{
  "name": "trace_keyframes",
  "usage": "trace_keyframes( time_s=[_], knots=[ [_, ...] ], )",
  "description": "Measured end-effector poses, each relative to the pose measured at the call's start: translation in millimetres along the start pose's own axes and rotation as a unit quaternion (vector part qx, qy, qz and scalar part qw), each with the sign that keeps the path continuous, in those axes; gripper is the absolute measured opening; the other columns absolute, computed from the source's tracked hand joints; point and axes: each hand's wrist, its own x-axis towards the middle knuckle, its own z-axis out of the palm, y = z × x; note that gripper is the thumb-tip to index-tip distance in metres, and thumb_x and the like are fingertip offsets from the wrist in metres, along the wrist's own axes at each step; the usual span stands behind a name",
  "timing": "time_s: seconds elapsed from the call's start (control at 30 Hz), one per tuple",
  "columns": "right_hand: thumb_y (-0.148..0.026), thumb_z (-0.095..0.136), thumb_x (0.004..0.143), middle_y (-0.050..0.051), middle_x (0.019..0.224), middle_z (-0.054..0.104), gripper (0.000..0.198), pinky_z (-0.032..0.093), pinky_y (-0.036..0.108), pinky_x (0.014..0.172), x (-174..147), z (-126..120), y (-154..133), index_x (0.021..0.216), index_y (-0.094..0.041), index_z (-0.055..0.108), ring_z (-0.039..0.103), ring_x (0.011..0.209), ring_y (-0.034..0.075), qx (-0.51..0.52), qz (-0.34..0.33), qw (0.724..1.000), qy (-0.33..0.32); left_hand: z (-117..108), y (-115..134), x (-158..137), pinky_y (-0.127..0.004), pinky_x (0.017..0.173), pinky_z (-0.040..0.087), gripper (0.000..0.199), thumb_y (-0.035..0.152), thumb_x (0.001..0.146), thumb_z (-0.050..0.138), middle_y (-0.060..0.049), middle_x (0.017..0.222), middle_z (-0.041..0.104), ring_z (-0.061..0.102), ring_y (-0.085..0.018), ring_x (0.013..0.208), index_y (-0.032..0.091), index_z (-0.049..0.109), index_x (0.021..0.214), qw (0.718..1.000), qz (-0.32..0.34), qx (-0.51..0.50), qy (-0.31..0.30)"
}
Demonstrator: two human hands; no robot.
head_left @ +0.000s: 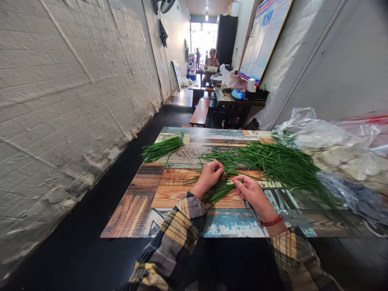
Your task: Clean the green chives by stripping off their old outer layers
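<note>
A loose heap of garlic chives (pixel 273 161) spreads over the right half of the table. My left hand (pixel 210 174) is closed in a pinch beside the stray stalks; what lies between its fingertips is hidden. With thumb and fingers together, my right hand (pixel 250 192) grips a thin wooden skewer (pixel 256 218) that slants down toward my wrist. A small bunch of chives (pixel 220 194) lies between and below my hands, its right end at my right fingertips. Farther left rests a neat bundle of chives (pixel 163 148) with another skewer (pixel 188 157) at its right end.
Clear plastic bags (pixel 339 141) with pale contents crowd the table's right end. The wood-patterned tabletop (pixel 133 206) ends near my forearms. A white brick wall (pixel 60 101) runs along the left. Beyond are a bench (pixel 200 111), a cluttered second table (pixel 226 96) and a seated person (pixel 211 60).
</note>
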Motion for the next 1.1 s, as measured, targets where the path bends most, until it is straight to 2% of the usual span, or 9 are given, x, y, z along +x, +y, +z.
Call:
trace_keyframes(
  time_s=[0.1,0.17,0.33,0.47,0.6,0.77,0.93,1.1],
  knots=[
    [-0.057,0.060,0.076,-0.005,0.051,0.055,0.041,0.029,0.021,0.037,-0.1,0.3,-0.3,0.090,-0.019,0.056,0.044,0.036,0.009,0.001,0.001,1.000,0.003,-1.5,-0.5,1.2,-0.020,0.060,0.039,0.006,0.015,0.073,0.054,0.000,0.065,0.058,0.052,-0.009,0.062,0.013,0.056,0.068,0.997,0.042,0.053,0.035],
    [-0.058,0.061,0.074,-0.005,0.051,0.055,0.042,0.029,0.021,0.037,-0.4,0.4,-1.0,0.089,-0.019,0.057,0.043,0.036,0.009,0.003,0.005,1.000,0.006,-1.9,-0.2,1.0,-0.020,0.058,0.037,0.006,0.016,0.073,0.054,0.002,0.063,0.055,0.048,-0.008,0.060,0.013,0.057,0.068,0.997,0.049,0.050,0.039],
    [-0.056,0.060,0.076,-0.005,0.050,0.055,0.040,0.030,0.021,0.037,-1.2,0.1,-1.1,0.090,-0.019,0.057,0.044,0.035,0.009,-0.001,-0.003,1.000,0.010,1.2,1.3,-1.2,-0.019,0.050,0.032,0.010,0.021,0.075,0.052,0.005,0.055,0.050,0.041,-0.006,0.049,0.013,0.058,0.075,1.000,0.007,-0.010,-0.005],
    [-0.055,0.060,0.077,-0.005,0.050,0.055,0.040,0.031,0.021,0.037,-0.7,-0.8,0.4,0.091,-0.018,0.058,0.043,0.035,0.009,-0.001,-0.007,1.000,0.019,3.0,2.3,-1.7,-0.018,0.051,0.034,0.007,0.014,0.071,0.053,0.003,0.060,0.056,0.045,-0.006,0.051,0.013,0.057,0.077,1.000,0.001,-0.017,-0.006],
    [-0.055,0.062,0.075,-0.005,0.050,0.054,0.041,0.031,0.021,0.037,-1.5,-0.6,-2.3,0.091,-0.018,0.059,0.042,0.036,0.008,0.009,-0.009,0.999,0.040,2.6,5.2,-2.4,-0.018,0.051,0.037,0.008,0.015,0.075,0.052,0.001,0.062,0.060,0.048,-0.006,0.050,0.012,0.057,0.080,0.999,-0.007,-0.040,-0.013],
    [-0.053,0.063,0.074,-0.005,0.049,0.053,0.040,0.030,0.021,0.037,-4.7,0.1,-10.0,0.091,-0.018,0.060,0.041,0.037,0.008,0.016,-0.013,0.998,0.060,2.0,8.9,-2.9,-0.018,0.051,0.040,0.014,0.017,0.077,0.052,-0.001,0.068,0.066,0.053,-0.006,0.049,0.011,0.060,0.087,0.998,-0.017,-0.063,0.013],
    [-0.050,0.063,0.077,-0.006,0.051,0.052,0.037,0.030,0.020,0.038,-6.5,-1.1,-9.6,0.094,-0.018,0.060,0.040,0.038,0.008,0.032,-0.028,0.997,0.072,3.0,6.2,-2.5,-0.018,0.046,0.037,0.011,0.021,0.080,0.052,-0.001,0.063,0.065,0.049,-0.006,0.044,0.012,0.059,0.081,0.999,-0.010,-0.043,-0.001],
    [-0.051,0.062,0.077,-0.006,0.051,0.051,0.038,0.030,0.020,0.038,-4.9,-1.8,-7.9,0.094,-0.017,0.060,0.040,0.039,0.007,0.034,-0.036,0.995,0.087,4.5,2.7,-1.8,-0.017,0.047,0.037,0.008,0.012,0.076,0.051,0.001,0.060,0.063,0.049,-0.005,0.045,0.012,0.057,0.081,0.999,-0.015,-0.035,-0.019]
  ],
)
